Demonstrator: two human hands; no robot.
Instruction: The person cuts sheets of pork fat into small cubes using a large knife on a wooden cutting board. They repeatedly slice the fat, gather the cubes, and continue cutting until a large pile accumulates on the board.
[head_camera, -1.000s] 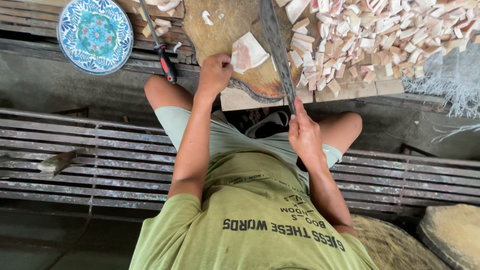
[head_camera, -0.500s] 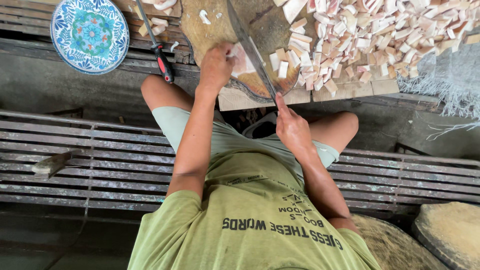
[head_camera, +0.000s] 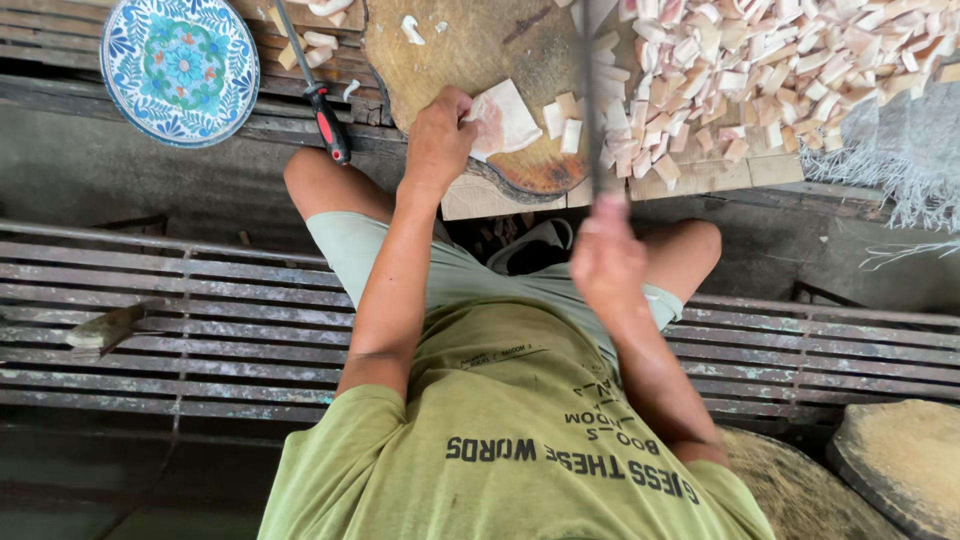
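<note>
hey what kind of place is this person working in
Probably an informal outdoor food-prep spot: the person chops on a round wooden block set on slatted planks, beside a heap of cut pale pieces and a patterned plate.

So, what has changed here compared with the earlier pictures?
The right hand pulled back from the chopping block, bringing the long knife along, blurred in motion. The left hand still presses the pale slab on the block. The patterned plate stayed put.
</note>
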